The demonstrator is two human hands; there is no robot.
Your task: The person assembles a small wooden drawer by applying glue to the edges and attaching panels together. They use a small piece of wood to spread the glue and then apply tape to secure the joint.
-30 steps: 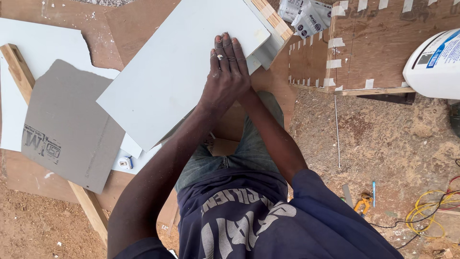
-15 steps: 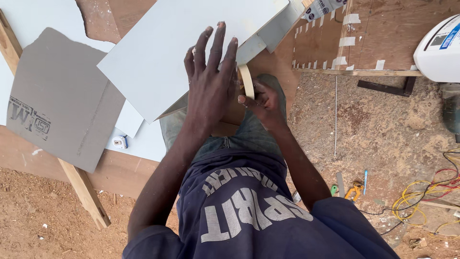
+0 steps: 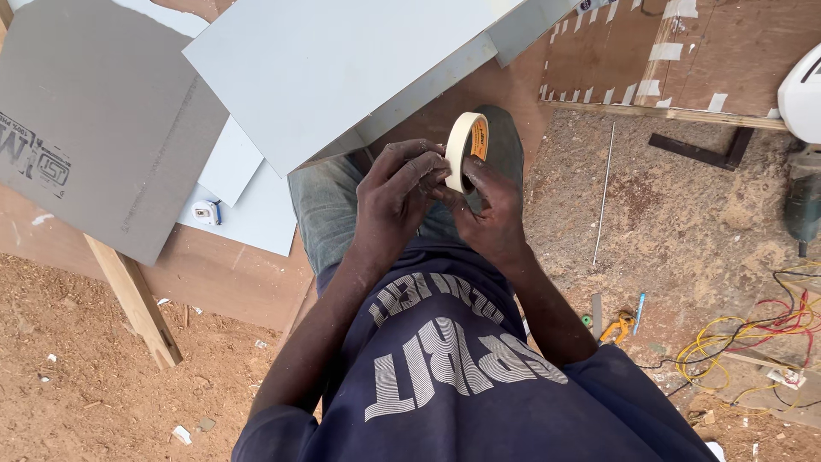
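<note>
Centre of frame, just above the lap: tape roll (image 3: 466, 150) held upright on edge between both hands. Left hand (image 3: 398, 192) curls narrow, fingertips pressing on the roll's near face, seemingly picking at it. Right hand (image 3: 489, 210) closes around the lower rim from the other side, thumb through or beside the core; cannot tell which.

No free strip of tape showing off the roll, so probably only at finding the tape's end. Nothing torn or stuck down in hand yet. On the plywood sheet (image 3: 710, 51) at upper right, a row of short pale tape strips already along the edges.

Upper middle: pale panel (image 3: 342, 68) lying flat, untaped as far as visible, overlapping further pale sheets. Upper left: grey board (image 3: 94, 128), partly over them. Small tape measure (image 3: 205, 212) resting on a lower pale sheet. All of this on a brown bench top (image 3: 231, 278), with a timber leg (image 3: 137, 299) slanting down to the ground.

Ground of bare reddish dirt strewn with sawdust and scraps. To the right: thin rod (image 3: 604, 192), dark square (image 3: 701, 152), tangle of yellow and red wires (image 3: 753, 329), power tool (image 3: 802, 201) at the frame edge.
</note>
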